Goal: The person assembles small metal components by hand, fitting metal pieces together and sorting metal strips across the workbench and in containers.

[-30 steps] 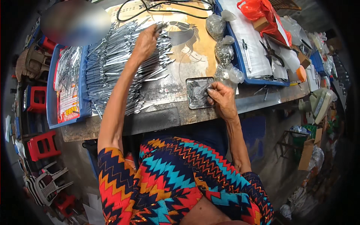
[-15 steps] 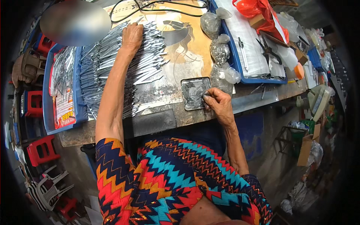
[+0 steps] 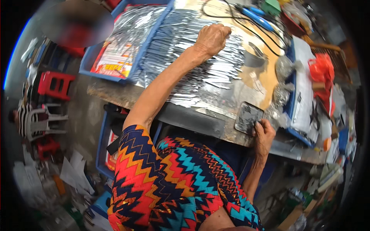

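My left hand is closed over the far part of a wide spread of thin silver metal strips, its fingertips curled down so that whatever they grip is hidden. By the table's front edge lies a small dark square tray with tiny dark pieces in it. At that tray's right edge my right hand is pinched, thumb against fingers. What sits in the pinch is too small to make out.
Left of the strips stands a blue bin of more metal strips. Bags of small parts and a blue tray line the right side. A black cable and blue-handled tool lie at the back. Red stools stand on the floor.
The whole view has turned, so the table sits farther right and tilted. My left hand remains over the far part of the strips; my right hand stays at the small tray's edge.
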Demonstrator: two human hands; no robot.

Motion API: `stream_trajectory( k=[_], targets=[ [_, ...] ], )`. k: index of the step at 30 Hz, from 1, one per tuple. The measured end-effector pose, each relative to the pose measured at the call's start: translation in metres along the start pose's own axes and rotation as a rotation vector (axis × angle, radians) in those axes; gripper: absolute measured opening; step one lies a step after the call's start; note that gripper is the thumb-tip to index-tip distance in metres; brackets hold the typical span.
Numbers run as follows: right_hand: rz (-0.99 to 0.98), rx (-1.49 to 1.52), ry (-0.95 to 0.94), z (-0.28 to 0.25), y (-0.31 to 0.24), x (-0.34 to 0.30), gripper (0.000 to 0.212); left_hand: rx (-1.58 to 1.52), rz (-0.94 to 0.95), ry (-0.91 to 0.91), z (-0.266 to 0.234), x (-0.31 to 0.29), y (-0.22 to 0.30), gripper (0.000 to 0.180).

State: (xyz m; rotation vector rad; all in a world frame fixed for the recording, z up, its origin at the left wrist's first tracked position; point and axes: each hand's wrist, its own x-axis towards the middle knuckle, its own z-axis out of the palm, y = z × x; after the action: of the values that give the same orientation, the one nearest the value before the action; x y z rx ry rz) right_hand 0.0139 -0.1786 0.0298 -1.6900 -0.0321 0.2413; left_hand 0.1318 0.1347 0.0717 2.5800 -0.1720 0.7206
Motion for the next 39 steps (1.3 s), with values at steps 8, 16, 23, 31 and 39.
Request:
stream_trajectory(
  k=[8, 16, 23, 31, 39],
  targets=[
    [-0.087, -0.224, -0.025, 0.003, 0.001, 0.011, 0.011, -0.069, -0.301, 0.076, -0.146, -0.06, -0.078, 0.022],
    [-0.18, -0.337, -0.021, 0.005, 0.002, 0.02, 0.01, 0.05, -0.676, 0.086, -0.188, -0.126, -0.196, 0.025],
    [-0.179, -0.422, -0.012, 0.005, 0.003, 0.018, 0.007, 0.354, -0.775, -0.126, -0.165, -0.127, -0.246, 0.028],
    [-0.108, -0.382, -0.002, 0.016, 0.002, 0.022, 0.009, 0.365, -0.979, -0.248, -0.149, -0.128, -0.263, 0.034],
    [-0.097, -0.412, -0.016, 0.025, -0.006, 0.029, 0.009, 0.139, -0.728, -0.157, -0.14, -0.123, -0.263, 0.033]
  ],
)
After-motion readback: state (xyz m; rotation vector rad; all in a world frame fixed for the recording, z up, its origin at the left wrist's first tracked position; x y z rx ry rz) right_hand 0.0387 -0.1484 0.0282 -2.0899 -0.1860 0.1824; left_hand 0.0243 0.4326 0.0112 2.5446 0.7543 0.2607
